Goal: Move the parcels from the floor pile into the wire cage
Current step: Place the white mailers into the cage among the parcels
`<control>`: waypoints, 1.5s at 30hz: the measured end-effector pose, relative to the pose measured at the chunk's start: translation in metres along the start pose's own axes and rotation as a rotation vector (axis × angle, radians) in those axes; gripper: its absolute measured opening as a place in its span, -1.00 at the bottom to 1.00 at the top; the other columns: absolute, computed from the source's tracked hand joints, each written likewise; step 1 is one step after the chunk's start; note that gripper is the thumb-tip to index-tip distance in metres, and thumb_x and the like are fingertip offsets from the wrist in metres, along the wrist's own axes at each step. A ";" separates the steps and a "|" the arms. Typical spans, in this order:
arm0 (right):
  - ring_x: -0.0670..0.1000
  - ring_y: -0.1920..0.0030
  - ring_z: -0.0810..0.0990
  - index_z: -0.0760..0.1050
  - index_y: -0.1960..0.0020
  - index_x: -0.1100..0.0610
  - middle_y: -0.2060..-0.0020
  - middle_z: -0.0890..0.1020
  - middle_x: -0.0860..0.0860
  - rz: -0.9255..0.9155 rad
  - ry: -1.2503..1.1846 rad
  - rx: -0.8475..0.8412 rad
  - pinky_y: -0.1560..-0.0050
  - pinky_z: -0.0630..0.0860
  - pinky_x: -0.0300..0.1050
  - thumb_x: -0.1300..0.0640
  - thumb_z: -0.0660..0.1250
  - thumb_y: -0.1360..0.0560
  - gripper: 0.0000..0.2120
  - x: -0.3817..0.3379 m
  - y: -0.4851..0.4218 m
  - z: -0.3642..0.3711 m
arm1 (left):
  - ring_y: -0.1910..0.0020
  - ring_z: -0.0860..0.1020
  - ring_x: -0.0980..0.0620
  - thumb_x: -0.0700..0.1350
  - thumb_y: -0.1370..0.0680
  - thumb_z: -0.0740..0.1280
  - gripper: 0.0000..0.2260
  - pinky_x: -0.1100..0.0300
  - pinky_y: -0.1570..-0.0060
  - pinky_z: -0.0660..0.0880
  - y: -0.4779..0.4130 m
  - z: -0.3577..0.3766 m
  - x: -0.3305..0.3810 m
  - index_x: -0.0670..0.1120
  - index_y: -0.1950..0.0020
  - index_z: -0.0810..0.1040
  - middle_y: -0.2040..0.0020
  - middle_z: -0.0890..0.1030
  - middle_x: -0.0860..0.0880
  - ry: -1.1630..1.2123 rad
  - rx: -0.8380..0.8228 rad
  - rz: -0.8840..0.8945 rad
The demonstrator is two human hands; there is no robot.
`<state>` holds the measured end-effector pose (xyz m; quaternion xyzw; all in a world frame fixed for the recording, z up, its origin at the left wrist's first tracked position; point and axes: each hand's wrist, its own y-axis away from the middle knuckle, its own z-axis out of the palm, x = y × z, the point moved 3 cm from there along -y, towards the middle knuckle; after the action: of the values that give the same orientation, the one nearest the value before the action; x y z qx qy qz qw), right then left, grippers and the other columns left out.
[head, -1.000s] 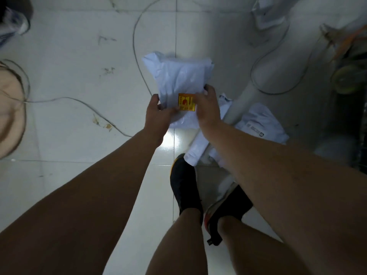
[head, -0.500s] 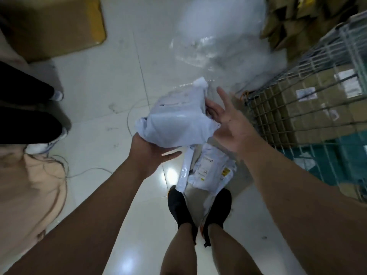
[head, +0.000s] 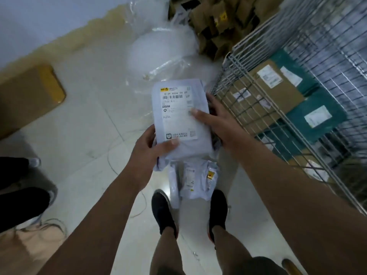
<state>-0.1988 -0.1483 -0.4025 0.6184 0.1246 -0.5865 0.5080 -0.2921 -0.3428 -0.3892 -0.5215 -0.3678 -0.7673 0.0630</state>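
I hold a white poly-bag parcel point(head: 179, 108) in front of me, its shipping label facing up. My left hand point(head: 151, 147) grips its near left corner, thumb on top. My right hand point(head: 216, 120) holds its right edge, thumb lying across the label and fingers underneath. The wire cage point(head: 278, 108) stands just to the right of the parcel, holding cardboard boxes and green-wrapped parcels. More white parcels point(head: 196, 181) lie on the floor between my feet and the cage.
Clear plastic wrap and a bulging plastic bag point(head: 162, 48) lie on the floor ahead. Flattened cardboard point(head: 214, 22) is piled at the back. A brown box point(head: 29, 94) sits at the left. Another person's dark shoes and legs point(head: 21, 187) are at the left edge.
The parcel has been turned label side up and raised beside the cage. My right hand, open half a second ago, now holds the parcel's right edge. The view swung toward the cage.
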 end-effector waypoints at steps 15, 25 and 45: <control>-0.09 -0.21 0.67 0.35 -0.35 -0.42 -0.27 0.64 -0.18 -0.292 0.014 0.391 -0.10 0.65 -0.11 -0.07 0.45 -0.56 -0.52 -0.084 0.104 -0.063 | -0.13 0.66 0.14 0.02 -0.70 0.25 -0.66 0.33 0.18 0.59 -0.028 0.116 0.125 0.19 -0.47 0.49 -0.29 0.65 0.11 -0.371 -0.165 0.317; -0.01 -0.28 0.62 0.17 -0.63 -0.14 -0.35 0.59 -0.09 -0.287 0.082 0.716 -0.23 0.62 0.05 -0.22 0.41 -0.54 -0.25 -0.093 0.156 -0.259 | -0.41 0.50 0.13 -0.02 -0.70 0.21 -0.49 0.21 -0.26 0.55 -0.103 0.327 0.111 -0.01 -0.65 0.19 -0.50 0.46 0.06 -0.520 -0.435 0.394; 0.10 -0.29 0.56 0.34 -0.52 0.19 -0.38 0.54 0.16 0.378 -0.417 0.722 -0.36 0.50 0.05 0.34 0.41 -0.56 -0.43 0.243 0.012 -0.414 | -0.40 0.48 -0.21 -0.17 -0.64 0.36 -0.47 0.07 -0.38 0.41 -0.303 0.417 -0.227 -0.17 -0.58 0.30 -0.47 0.46 -0.21 -1.243 -0.418 -0.448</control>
<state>0.1266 0.0597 -0.6879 0.6364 -0.3075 -0.6014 0.3724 -0.0218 0.0733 -0.6552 -0.7770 -0.2791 -0.3755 -0.4211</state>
